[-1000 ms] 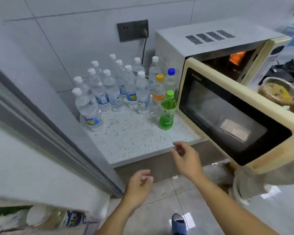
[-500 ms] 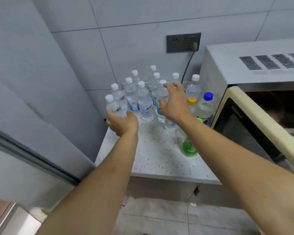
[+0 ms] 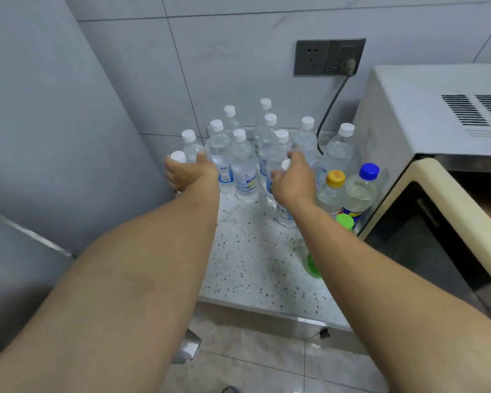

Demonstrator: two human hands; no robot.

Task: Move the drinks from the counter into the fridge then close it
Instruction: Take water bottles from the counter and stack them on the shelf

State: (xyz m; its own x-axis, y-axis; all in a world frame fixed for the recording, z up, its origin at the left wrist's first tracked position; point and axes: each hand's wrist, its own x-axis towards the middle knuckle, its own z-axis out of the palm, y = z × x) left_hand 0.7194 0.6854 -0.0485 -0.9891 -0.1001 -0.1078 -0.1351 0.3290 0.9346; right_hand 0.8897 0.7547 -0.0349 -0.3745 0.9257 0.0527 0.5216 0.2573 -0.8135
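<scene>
Change: both hands now closed on bottles, before only reaching
Left hand (image 3: 188, 173): grips leftmost water bottle (image 3: 178, 158)
Right hand (image 3: 293, 181): holds front water bottle (image 3: 284, 213), lifted or not, I cannot tell

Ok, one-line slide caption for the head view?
Left hand and right hand each grip a white-capped water bottle on the speckled counter beside an open microwave.

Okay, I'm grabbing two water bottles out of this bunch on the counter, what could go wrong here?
1. The clear bottles stand packed together. Lifting the ones your left hand and right hand grip may knock over their neighbours.
2. Your right forearm passes right over the green-capped bottle near the counter's front edge; pulling back could tip it to the floor.
3. The microwave door hangs open beside your right arm, so you might bump it.
</scene>
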